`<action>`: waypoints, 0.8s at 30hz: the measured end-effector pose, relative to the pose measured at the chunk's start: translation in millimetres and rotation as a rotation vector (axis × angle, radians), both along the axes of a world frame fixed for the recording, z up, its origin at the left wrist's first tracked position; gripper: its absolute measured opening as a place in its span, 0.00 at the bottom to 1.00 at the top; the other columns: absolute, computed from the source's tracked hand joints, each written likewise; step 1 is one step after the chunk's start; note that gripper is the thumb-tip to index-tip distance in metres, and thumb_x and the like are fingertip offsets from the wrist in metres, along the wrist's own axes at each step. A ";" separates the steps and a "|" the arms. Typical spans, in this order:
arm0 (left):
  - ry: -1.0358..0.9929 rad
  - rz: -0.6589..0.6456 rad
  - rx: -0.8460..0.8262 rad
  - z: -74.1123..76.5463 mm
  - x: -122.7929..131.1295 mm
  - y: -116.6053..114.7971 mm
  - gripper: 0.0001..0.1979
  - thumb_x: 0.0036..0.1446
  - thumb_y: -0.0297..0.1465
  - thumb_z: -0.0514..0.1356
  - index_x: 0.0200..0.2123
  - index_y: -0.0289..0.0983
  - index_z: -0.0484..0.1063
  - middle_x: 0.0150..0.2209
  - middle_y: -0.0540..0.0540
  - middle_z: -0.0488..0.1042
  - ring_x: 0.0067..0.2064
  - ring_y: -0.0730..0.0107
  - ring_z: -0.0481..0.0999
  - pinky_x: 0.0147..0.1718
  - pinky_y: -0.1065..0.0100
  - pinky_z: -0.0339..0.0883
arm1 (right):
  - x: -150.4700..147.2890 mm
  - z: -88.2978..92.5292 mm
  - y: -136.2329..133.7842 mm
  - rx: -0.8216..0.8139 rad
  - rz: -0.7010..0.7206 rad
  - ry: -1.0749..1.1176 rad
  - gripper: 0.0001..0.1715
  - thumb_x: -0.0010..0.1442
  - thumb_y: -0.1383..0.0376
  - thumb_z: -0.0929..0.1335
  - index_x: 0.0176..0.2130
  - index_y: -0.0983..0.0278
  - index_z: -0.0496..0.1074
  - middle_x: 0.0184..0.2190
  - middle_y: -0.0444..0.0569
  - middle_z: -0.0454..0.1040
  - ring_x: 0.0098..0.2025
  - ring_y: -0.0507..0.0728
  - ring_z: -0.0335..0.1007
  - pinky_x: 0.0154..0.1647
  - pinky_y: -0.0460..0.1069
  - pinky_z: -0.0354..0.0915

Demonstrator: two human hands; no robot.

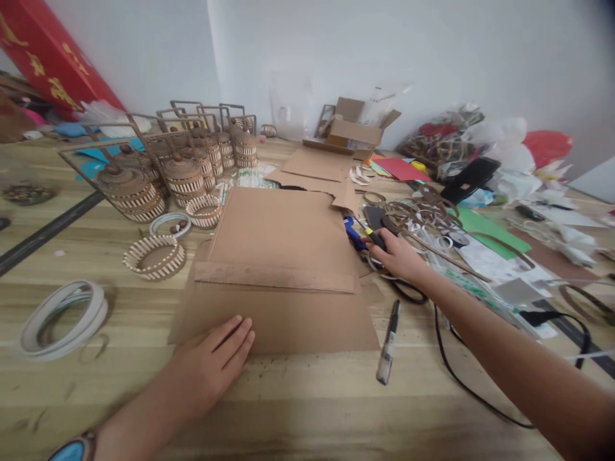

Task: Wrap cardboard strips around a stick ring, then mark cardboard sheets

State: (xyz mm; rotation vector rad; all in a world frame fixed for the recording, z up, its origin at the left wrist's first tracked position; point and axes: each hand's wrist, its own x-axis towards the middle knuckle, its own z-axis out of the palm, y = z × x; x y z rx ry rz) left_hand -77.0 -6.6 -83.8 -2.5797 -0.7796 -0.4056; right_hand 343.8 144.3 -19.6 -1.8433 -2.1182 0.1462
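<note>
My left hand (216, 358) lies flat on the near edge of a brown cardboard sheet (298, 326), fingers stretched out. A second cardboard piece (283, 224) rests on that sheet, and a narrow cardboard strip (273, 277) lies across its near side. At the sheet's right, my right hand (396, 253) is closed on a slim yellow-and-black handled tool (377, 239) with a thin end pointing away to the left; its exact kind is unclear. Right beside that tool is a blue object (353, 234), partly hidden. A pen (389, 342) lies on the table nearer to me.
Several lidded basket-like containers with tall handles (185, 179) stand at the left. Slatted rings (154, 257) and white rings (65, 320) lie nearby. An open carton (358, 131) sits at the back. Curled strips (423, 211), a black cable (446, 358) and green paper (494, 234) crowd the right.
</note>
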 end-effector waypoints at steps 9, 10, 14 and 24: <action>0.016 -0.061 -0.181 32.6 24.4 32.3 0.11 0.69 0.30 0.55 0.47 0.32 0.75 0.33 0.43 0.76 0.34 0.62 0.72 0.28 0.65 0.68 | -40.4 46.0 -60.7 -0.246 0.413 0.007 0.22 0.66 0.52 0.59 0.49 0.62 0.70 0.37 0.52 0.78 0.36 0.60 0.74 0.36 0.51 0.66; 0.013 -0.066 -0.218 34.6 26.9 37.5 0.11 0.68 0.32 0.56 0.47 0.32 0.75 0.32 0.43 0.74 0.34 0.62 0.71 0.29 0.65 0.68 | -46.3 51.3 -69.9 -0.327 0.492 -0.004 0.22 0.67 0.52 0.59 0.50 0.62 0.70 0.38 0.53 0.78 0.37 0.60 0.75 0.36 0.52 0.67; -0.083 -0.128 -0.353 36.7 30.9 54.2 0.15 0.68 0.37 0.56 0.51 0.35 0.74 0.46 0.38 0.73 0.46 0.57 0.71 0.43 0.58 0.71 | -64.3 60.8 -101.3 -0.568 0.592 0.023 0.23 0.68 0.56 0.58 0.56 0.63 0.67 0.40 0.55 0.77 0.40 0.61 0.75 0.40 0.53 0.69; -0.161 -0.159 -0.455 27.7 28.6 60.9 0.19 0.68 0.38 0.55 0.58 0.38 0.72 0.57 0.35 0.69 0.54 0.51 0.65 0.52 0.50 0.66 | -85.4 52.9 -133.5 -1.093 0.399 0.604 0.11 0.69 0.56 0.59 0.41 0.62 0.60 0.28 0.41 0.62 0.28 0.51 0.62 0.33 0.49 0.65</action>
